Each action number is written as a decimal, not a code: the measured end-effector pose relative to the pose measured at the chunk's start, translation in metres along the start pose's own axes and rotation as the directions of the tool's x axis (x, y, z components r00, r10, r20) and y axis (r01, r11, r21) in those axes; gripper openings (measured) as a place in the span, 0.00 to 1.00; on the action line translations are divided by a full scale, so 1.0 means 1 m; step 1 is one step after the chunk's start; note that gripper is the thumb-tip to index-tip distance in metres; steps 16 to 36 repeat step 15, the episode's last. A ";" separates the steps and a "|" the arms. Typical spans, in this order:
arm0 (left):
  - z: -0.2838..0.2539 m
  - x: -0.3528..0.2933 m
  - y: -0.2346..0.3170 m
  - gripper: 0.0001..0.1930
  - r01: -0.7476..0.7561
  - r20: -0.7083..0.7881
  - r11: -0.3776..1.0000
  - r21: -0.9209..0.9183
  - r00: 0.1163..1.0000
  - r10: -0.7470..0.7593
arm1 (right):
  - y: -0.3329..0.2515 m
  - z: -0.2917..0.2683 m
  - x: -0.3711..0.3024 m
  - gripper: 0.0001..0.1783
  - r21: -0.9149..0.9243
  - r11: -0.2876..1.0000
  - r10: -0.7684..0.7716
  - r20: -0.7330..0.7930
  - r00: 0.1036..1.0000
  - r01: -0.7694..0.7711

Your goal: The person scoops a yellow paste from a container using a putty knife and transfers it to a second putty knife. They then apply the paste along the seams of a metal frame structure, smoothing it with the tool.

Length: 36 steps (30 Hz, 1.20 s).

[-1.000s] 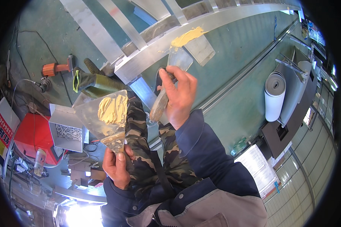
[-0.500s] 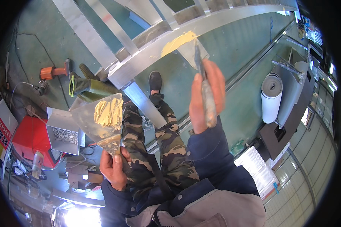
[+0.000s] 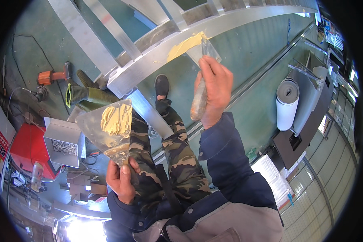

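Observation:
My left hand point(image 3: 122, 182) is closed round the handle of a wide putty knife point(image 3: 93, 124), its blade held up and bearing a thick dollop of yellow putty point(image 3: 116, 119). In my right hand point(image 3: 216, 85) is a second putty knife point(image 3: 199, 103), gripped by its worn handle. The blade of that one lies against the side of a silvery metal frame point(image 3: 143, 69), at the right end of a smeared yellow putty patch point(image 3: 182, 47). Straight bars run off the frame toward the far left.
At left stand an open box of screws point(image 3: 64, 142), a red machine point(image 3: 31, 151) and an orange power tool point(image 3: 52, 77). Green boots point(image 3: 93, 96) lie beside the frame. A white roll point(image 3: 287, 105) and a sheet of paper point(image 3: 270, 179) are on the right.
My right hand has turned its putty knife, so the handle now slants down to the left. The view has shifted slightly. My left hand holds its knife much as before.

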<state>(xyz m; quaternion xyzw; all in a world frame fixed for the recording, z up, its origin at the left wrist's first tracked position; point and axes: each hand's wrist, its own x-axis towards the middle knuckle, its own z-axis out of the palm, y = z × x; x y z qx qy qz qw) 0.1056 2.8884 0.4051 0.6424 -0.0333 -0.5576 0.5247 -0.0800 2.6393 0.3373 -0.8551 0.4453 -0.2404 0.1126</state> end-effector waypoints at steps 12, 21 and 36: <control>-0.007 0.002 -0.002 0.20 0.025 0.000 0.999 0.020 1.000 -0.025 | -0.006 0.019 -0.009 0.30 -0.049 0.998 0.047 0.003 0.999 -0.047; -0.009 0.003 -0.002 0.20 0.026 0.003 0.999 0.028 1.000 -0.026 | -0.008 0.025 -0.015 0.27 -0.028 0.996 0.086 0.023 0.996 -0.086; -0.009 0.003 -0.002 0.20 0.026 0.003 0.999 0.028 1.000 -0.026 | -0.008 0.025 -0.015 0.27 -0.028 0.996 0.086 0.023 0.996 -0.086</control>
